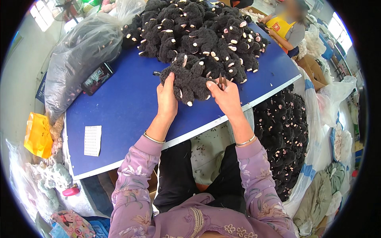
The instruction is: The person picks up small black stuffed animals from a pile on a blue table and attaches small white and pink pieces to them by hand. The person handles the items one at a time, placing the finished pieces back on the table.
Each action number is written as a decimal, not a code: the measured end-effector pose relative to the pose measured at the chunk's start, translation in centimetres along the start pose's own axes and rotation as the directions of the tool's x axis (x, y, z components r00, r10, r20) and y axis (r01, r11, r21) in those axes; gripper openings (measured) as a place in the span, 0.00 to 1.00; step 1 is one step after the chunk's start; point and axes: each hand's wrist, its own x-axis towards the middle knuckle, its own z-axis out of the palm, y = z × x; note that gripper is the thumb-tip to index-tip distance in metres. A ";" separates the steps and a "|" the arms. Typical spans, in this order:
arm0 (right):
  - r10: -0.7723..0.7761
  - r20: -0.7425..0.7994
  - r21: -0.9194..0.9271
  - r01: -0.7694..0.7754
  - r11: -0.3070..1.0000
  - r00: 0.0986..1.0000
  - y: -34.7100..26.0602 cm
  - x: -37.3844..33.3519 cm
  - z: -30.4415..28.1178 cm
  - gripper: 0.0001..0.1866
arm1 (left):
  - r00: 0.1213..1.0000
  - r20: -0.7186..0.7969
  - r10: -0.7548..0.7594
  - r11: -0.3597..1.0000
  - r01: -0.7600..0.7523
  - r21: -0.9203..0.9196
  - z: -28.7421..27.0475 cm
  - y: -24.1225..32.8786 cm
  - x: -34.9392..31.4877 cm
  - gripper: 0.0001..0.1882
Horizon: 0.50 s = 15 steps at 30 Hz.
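A fuzzy black plush toy (pixel 189 81) with pale pink ear and paw tips is held up over the blue table (pixel 131 115). My left hand (pixel 167 97) closes on its left side, thumb on top. On the other side, my right hand (pixel 227 97) pinches one of its limbs between thumb and finger. Thread snips (pixel 222 80) with dark pointed blades stick up from that same hand; their handle is hidden in the palm. Just beyond, a big heap of similar black plush toys (pixel 202 35) covers the far part of the table.
A stuffed clear plastic bag (pixel 81 59) stands at the left, with a phone (pixel 97 78) leaning on it. A printed paper sheet (pixel 92 141) lies near the left corner. More black toys (pixel 281 139) fill a large sack at the right. A co-worker (pixel 286 27) in a yellow apron works at far right.
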 end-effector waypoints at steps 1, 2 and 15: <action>-0.003 -0.016 0.000 0.003 1.000 1.000 0.2 0.2 0.1 0.15 | 1.000 0.007 0.008 1.000 -0.008 -0.006 -0.1 0.0 0.1 0.19; -0.006 -0.032 0.000 0.006 1.000 0.999 0.3 0.3 0.2 0.16 | 1.000 0.014 0.016 1.000 -0.016 -0.011 -0.2 0.1 0.2 0.19; -0.119 -0.014 0.202 0.120 0.972 0.993 -0.8 -0.6 -1.0 0.10 | 0.997 -0.052 -0.061 0.997 0.058 -0.049 -0.7 1.0 0.6 0.23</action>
